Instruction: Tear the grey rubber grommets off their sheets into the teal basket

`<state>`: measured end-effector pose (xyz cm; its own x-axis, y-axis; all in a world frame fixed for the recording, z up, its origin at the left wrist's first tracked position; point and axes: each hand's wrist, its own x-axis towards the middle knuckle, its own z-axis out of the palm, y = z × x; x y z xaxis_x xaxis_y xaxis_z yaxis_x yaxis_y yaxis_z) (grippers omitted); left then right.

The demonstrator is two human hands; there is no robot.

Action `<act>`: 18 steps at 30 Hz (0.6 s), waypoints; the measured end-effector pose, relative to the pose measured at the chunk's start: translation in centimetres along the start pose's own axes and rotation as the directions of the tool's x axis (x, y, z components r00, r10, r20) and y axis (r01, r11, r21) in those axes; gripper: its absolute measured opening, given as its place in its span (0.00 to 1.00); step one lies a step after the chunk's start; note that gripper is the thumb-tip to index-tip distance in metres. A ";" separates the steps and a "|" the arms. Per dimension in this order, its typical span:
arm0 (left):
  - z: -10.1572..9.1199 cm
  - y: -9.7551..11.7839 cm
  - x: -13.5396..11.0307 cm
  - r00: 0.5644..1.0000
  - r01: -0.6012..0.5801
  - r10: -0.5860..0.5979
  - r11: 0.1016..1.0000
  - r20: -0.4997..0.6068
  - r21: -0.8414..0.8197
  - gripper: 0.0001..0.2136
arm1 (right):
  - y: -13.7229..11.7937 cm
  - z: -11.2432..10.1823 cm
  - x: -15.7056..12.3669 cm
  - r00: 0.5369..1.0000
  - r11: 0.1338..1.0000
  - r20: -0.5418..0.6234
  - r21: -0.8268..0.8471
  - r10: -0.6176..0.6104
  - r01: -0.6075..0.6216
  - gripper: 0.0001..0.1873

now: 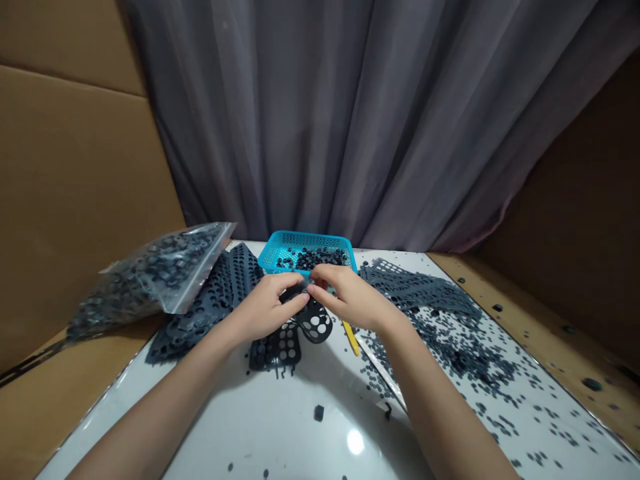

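Note:
My left hand [267, 308] and my right hand [353, 297] meet over the white table, just in front of a blue plastic basket [265, 261]. Between their closed fingers is a black perforated sheet [316, 321], bent so that one rounded flap curls up under the right hand. Another part with rows of round holes [274, 357] hangs or lies below the left hand; whether it is the same piece I cannot tell. My fingertips partly hide the pinched edge. Small black pieces [323, 258] fill part of the basket.
A zip bag of black pieces [165, 267] leans at left over stacked perforated sheets [215, 300]. More sheets [425, 290] and scattered black bits [465, 360] lie at right. A yellow-handled tool [351, 339] and a silvery strip [383, 370] lie near my right forearm. A small black block [319, 413] sits in front.

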<state>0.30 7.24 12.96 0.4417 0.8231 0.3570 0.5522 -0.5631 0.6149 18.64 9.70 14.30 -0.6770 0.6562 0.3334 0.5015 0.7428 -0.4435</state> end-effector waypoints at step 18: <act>2.0 -2.2 0.3 0.932 0.087 -0.350 0.468 -0.094 -0.880 0.14 | 1.1 4.7 2.0 0.982 0.168 -0.078 0.984 0.170 0.049 0.16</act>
<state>0.63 8.56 10.32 0.1519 0.9711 0.1840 -0.3255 -0.1266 0.9370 15.33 11.22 10.54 -0.5373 0.7814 0.3174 -0.4794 0.0266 -0.8772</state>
